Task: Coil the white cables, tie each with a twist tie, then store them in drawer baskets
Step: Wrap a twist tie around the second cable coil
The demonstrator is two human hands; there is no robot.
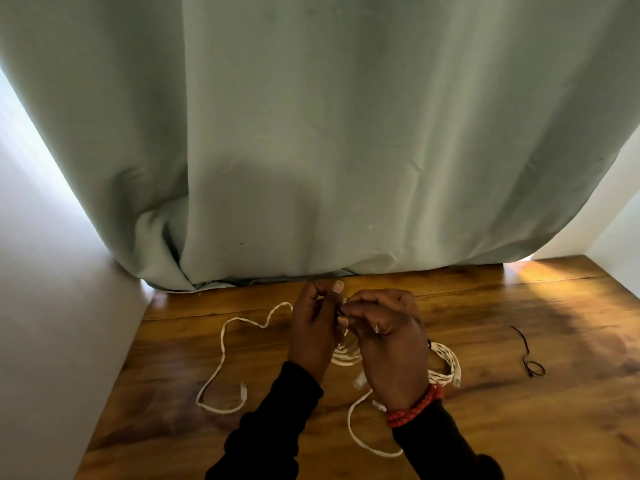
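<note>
Hands twisting a thin black twist tie (341,310) over the coiled white flat cable (346,356).
Your left hand (313,332) and right hand (388,344) both pinch the tie; the light, limp cable springs open, so hold the bundled strands.

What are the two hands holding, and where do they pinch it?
Both the left hand and right hand pinch a thin dark twist tie between their fingers; which part of it cannot be told.

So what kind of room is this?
Probably a room in a home. A wooden table stands in a corner, against a long green curtain with daylight showing at its edges, and plain white walls on both sides.
</note>
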